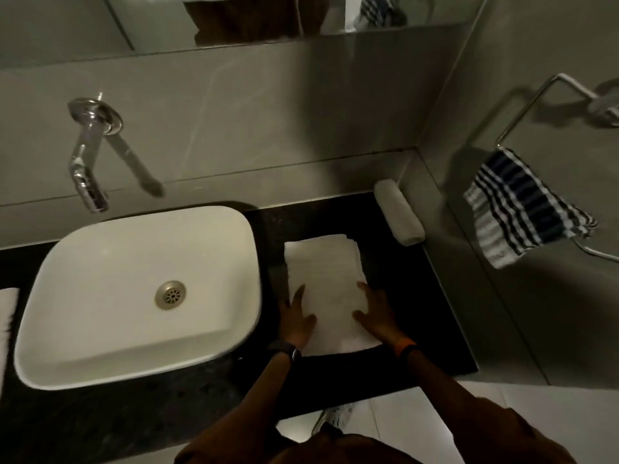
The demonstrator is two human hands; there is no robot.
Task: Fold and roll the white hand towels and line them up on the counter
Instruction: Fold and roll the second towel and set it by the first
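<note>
A white hand towel (325, 276) lies folded into a long strip on the black counter (418, 296), right of the basin. My left hand (296, 318) rests flat on the strip's near left edge, fingers spread. My right hand (376, 311) presses flat on its near right side, fingers apart too. Neither hand grips the cloth. A rolled white towel (398, 212) lies at the counter's far right corner against the wall. Another white towel (7, 316) shows at the left frame edge.
A white vessel basin (140, 296) fills the counter's left part, with a chrome wall tap (88, 152) above it. A blue-and-white striped cloth (522, 209) hangs from a chrome rail (536, 95) on the right wall. A mirror runs along the top.
</note>
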